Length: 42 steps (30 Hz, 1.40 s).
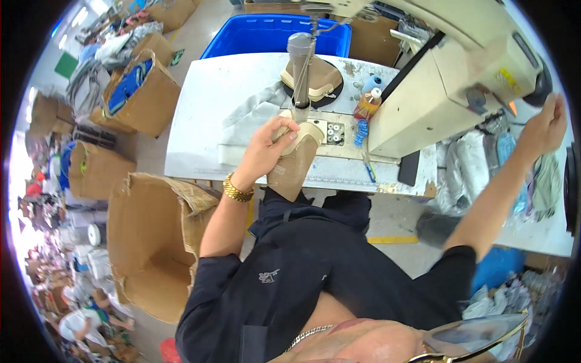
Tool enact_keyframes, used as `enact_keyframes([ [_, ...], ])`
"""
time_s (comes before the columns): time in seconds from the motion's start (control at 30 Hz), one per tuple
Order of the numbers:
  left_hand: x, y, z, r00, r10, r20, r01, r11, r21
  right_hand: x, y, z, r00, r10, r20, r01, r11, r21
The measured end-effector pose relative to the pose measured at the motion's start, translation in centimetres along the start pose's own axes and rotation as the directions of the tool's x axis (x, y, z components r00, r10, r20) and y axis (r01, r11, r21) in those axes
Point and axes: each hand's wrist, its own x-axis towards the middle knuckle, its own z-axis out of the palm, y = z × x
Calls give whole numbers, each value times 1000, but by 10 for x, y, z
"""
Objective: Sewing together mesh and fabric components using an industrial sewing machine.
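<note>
My left hand (270, 148) pinches a tan, curved piece of material (294, 166) with a paler beige rim, thumb and fingers closed on its upper edge. That piece lies at the sewing machine's needle area, below the upright metal post (299, 66), and its lower end hangs over the table's front edge. Far to the right, my right hand (544, 130) is raised with its fingers curled against the lower side of the machine's black handwheel (538, 88). The sewing machine's beige body (417, 97) stands between the two hands.
A rounded beige item (324, 81) sits behind the post on a black disc. Grey cloth (251, 121), an orange bottle (367, 104) and a blue-handled tool (370, 170) lie on the white table (200, 109). Behind is a blue bin (254, 36); at left, an open cardboard box (145, 242).
</note>
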Motion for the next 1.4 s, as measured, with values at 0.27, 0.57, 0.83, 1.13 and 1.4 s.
enact_keyframes([
  [0.27,2,25,-35,977,-182,108,183,983,0,-235,-225,109,253,-466,848,-154,846,510],
  [0.57,171,14,-82,862,507,-16,-440,763,473,-200,-213,131,310,-106,945,-858,397,326],
  [0.83,212,44,-51,835,548,-61,-459,752,474,-218,-214,123,400,68,914,-891,262,370],
  [1.13,22,-14,-46,982,82,-169,-50,981,187,-287,-188,74,131,-69,989,-952,269,145],
  [1.4,-113,-31,-9,891,-348,-293,256,916,-310,-393,-187,-4,-347,74,935,-930,98,-353],
])
